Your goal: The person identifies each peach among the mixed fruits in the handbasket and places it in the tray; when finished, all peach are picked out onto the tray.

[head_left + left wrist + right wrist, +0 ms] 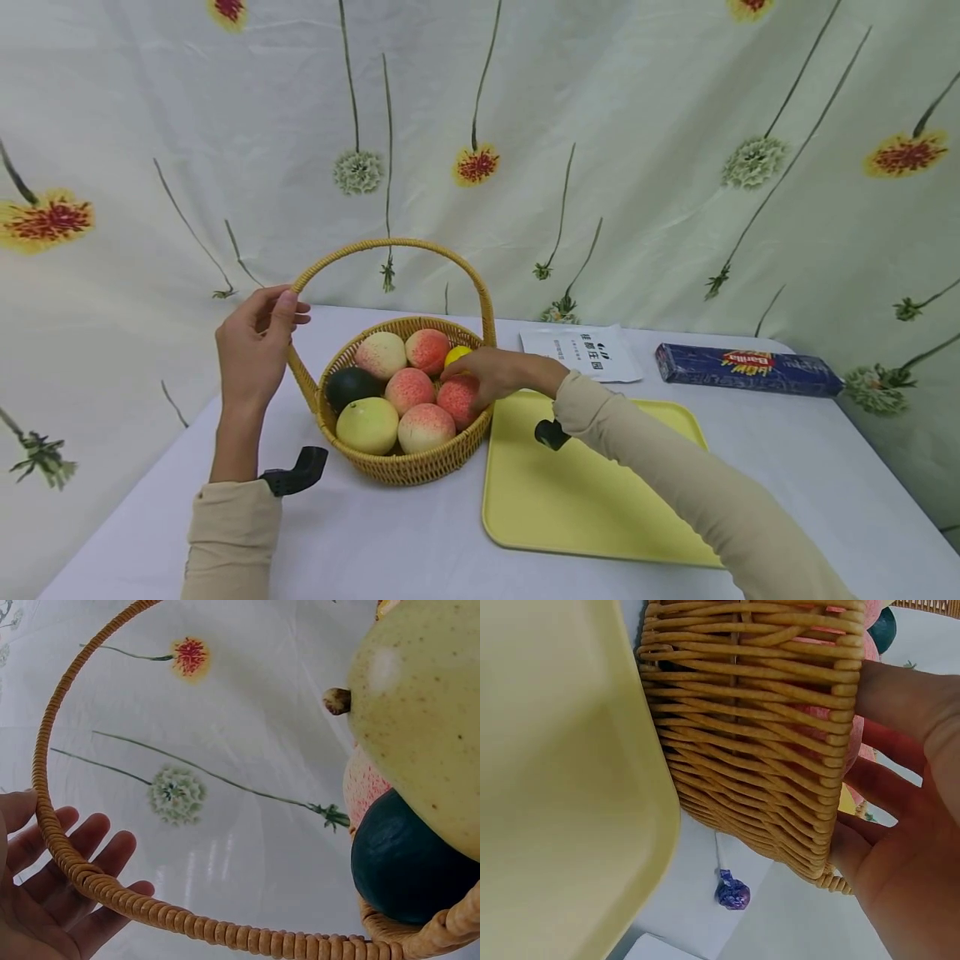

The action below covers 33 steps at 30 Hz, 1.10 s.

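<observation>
A wicker basket [420,471] with a tall arched handle [56,697] holds several peaches [426,427], a yellow-green round fruit [367,423], a dark green fruit [351,388] and a bit of something yellow [456,355]. My left hand [258,337] holds the left side of the handle, thumb on one side and loosely bent fingers behind it. Over the basket's right rim reaches my right hand [498,375], its thumb and fingers round a red peach [457,400] among the fruit. The rim hides part of those fingers in the right wrist view.
A yellow tray [585,508] lies right of the basket, under my right forearm. Behind it are a white packet [592,354] and a blue Barilla box [750,371]. A purple-wrapped lollipop [733,891] lies near the basket. A flowered cloth [637,167] hangs at the back.
</observation>
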Motion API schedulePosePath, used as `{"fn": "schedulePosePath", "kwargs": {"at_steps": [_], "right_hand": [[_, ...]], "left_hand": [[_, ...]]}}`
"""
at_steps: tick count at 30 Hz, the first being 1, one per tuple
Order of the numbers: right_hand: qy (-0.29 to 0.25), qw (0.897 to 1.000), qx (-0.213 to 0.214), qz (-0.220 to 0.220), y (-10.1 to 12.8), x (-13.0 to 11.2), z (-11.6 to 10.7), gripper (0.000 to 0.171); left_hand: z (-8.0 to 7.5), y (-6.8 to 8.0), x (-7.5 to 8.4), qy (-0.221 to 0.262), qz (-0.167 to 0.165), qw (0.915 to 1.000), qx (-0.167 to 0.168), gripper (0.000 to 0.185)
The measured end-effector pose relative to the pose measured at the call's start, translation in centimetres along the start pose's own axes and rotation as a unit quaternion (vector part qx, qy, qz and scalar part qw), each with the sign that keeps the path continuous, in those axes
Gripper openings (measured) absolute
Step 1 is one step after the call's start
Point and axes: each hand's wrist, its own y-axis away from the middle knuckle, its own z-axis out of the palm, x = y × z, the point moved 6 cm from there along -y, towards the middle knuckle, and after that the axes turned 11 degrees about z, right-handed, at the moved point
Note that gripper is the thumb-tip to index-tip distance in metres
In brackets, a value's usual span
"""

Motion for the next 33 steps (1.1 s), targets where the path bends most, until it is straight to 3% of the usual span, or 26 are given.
{"fn": "schedulePosePath", "kwargs": {"at_steps": [10, 25, 33], "right_hand": [[-0.039, 0.999, 0.018, -0.024, 0.1, 0.33, 0.2, 0.056], [-0.002, 0.997, 0.034, -0.068, 0.26, 0.02, 0.06, 0.052], [0.004, 0.998, 0.034, -0.049, 0.39, -0.22, 0.17, 0.052]], "left_hand": [[0.1, 0.05, -0.03, -0.01, -0.003, 0.9999, -0.003, 0.041], [0.2, 0.07, -0.14, -0.016, -0.002, 0.9999, -0.002, 0.042], [0.23, -0.06, 0.01, -0.014, 0.009, 0.9999, 0.0, 0.04]]}}
